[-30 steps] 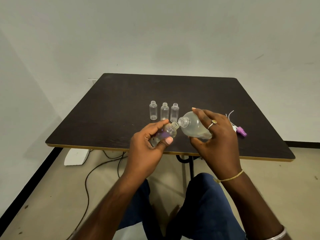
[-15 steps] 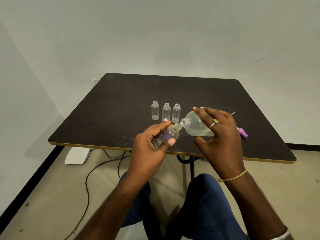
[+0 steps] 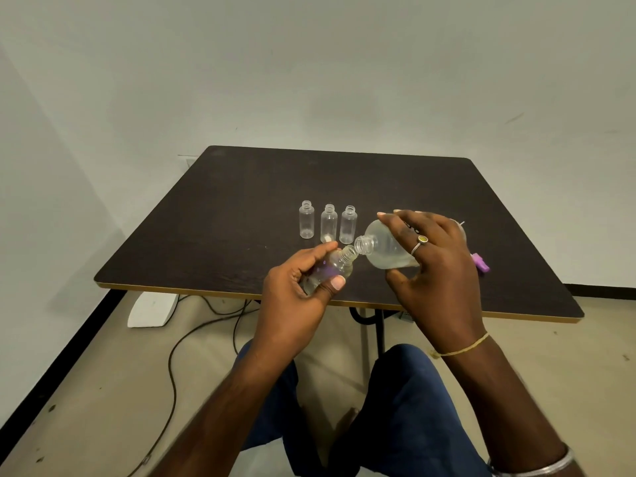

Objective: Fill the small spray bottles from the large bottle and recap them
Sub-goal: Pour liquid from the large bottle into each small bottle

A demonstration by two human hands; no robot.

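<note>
Head: small bottle [image 3: 335, 268] inside left grip [image 3: 296, 301]

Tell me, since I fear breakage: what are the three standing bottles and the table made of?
Standing bottles: probably clear glossy plastic, see-through with moulded neck threads; glass not excluded. Table: dark matt wood-grain laminate, seemingly, with a paler edge band.

The worktop [image 3: 241, 201] is finished in a dark, matt wood grain and edged with a paler band. The small bottles [image 3: 328, 223] are made of clear, glossy plastic, the large bottle [image 3: 385, 249] of cloudier plastic. A shiny metal bangle [image 3: 543, 466] is worn, and trousers [image 3: 406, 407] of blue cloth.
</note>
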